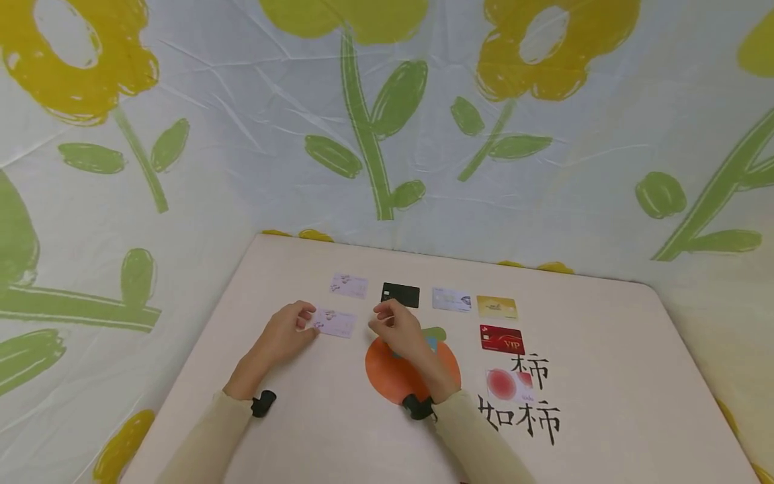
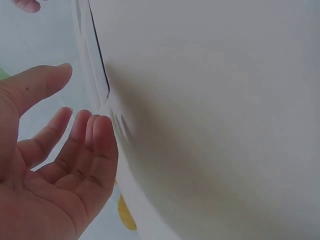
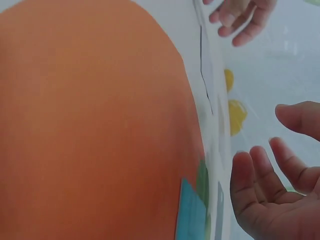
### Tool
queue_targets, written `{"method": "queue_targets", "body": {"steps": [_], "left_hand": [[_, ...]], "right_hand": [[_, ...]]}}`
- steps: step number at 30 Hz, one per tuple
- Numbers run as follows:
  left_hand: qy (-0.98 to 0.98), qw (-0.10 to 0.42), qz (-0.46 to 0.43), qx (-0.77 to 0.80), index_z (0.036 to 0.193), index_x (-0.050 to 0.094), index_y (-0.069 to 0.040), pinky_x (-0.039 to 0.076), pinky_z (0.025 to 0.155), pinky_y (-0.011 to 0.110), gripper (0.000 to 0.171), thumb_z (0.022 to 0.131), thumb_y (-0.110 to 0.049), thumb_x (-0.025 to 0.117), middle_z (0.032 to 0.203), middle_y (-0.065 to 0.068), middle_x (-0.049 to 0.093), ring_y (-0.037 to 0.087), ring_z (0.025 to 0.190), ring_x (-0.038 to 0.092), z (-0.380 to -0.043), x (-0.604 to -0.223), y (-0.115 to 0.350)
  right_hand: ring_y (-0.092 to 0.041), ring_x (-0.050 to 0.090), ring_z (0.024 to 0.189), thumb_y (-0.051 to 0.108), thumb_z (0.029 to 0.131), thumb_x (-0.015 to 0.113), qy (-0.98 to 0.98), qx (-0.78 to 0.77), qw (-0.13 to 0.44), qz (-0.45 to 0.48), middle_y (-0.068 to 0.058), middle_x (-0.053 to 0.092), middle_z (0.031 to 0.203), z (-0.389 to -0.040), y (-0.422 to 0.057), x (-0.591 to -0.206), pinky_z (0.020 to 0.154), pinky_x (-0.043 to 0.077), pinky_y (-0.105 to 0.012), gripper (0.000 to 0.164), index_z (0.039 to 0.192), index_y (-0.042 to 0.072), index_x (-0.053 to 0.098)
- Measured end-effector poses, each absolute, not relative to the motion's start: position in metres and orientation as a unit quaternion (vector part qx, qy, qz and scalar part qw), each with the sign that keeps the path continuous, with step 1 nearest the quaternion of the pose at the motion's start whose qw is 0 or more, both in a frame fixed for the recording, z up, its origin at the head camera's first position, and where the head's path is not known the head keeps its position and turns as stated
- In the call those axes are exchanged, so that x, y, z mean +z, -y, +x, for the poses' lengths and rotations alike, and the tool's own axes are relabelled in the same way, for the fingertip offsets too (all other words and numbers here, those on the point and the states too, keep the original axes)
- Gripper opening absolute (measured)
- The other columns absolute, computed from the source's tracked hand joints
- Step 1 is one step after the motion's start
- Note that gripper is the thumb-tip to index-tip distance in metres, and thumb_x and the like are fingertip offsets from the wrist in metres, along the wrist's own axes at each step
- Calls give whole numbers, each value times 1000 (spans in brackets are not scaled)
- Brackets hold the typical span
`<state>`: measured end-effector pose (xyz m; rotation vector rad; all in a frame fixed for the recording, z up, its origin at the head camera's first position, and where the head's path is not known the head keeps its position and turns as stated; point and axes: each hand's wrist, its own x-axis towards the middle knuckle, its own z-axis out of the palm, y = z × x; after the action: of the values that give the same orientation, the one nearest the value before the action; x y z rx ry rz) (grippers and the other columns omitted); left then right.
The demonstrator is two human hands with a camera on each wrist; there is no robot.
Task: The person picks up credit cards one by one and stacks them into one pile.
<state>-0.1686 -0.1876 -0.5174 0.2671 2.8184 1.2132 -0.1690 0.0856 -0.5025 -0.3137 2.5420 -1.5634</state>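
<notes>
The left hand (image 1: 289, 331) is at the left end of the lower lilac card (image 1: 335, 323), its thumb and fingers bent loosely with a gap between them; whether the fingertips touch the card, I cannot tell. The right hand (image 1: 400, 329) is also loosely curved, thumb apart from the fingers and holding nothing, above the orange fruit print (image 1: 387, 370) and just below the black card (image 1: 402, 293), whose lower edge it partly covers in the head view.

The lower lilac card lies flat on the worktop (image 1: 338, 430), between the two hands. Just beyond it lies the upper lilac card (image 1: 349, 285), with a similar flower pattern. The black card is to the right of that one, followed by a silver card (image 1: 451, 300) and a gold card (image 1: 497, 307). Below the gold card is a red card (image 1: 502, 339) marked VIP, and nearer the person lies a pale card (image 1: 510, 386) with a round pink-red spot, partly covering the black lettering (image 1: 535, 417) on the worktop. Each wrist has a black strap, below a beige sleeve (image 1: 205, 437). A flowered cloth (image 1: 242, 134) hangs behind.
</notes>
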Motion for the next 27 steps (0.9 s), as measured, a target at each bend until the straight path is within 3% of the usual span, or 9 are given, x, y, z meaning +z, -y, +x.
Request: {"method": "queue_targets", "body": {"steps": [8,18,27], "left_hand": [[-924,64,115,360,125,61,-3,44,82,40,45,85,-15,77,114,12,58,26,95,52,-187,-522,195],[-926,112,107,345,128,61,-10,40,78,37,48,85,-18,79,105,11,47,23,93,47,-199,-534,197],[-926,113,106,343,128,61,-10,40,77,37,48,85,-18,79,106,11,46,24,93,47,-201,-537,199]], "right_hand": [[-28,58,92,9,92,70,-847,-514,76,-110,-17,60,106,-181,-59,-513,80,51,-39,33,121,-2,59],[-26,45,92,12,84,74,-894,-433,83,-78,-11,50,101,-185,-40,-526,77,41,-38,45,125,-2,59],[-28,45,97,13,79,80,-912,-398,72,-67,-11,49,104,-185,-35,-529,81,43,-40,44,116,0,60]]}}
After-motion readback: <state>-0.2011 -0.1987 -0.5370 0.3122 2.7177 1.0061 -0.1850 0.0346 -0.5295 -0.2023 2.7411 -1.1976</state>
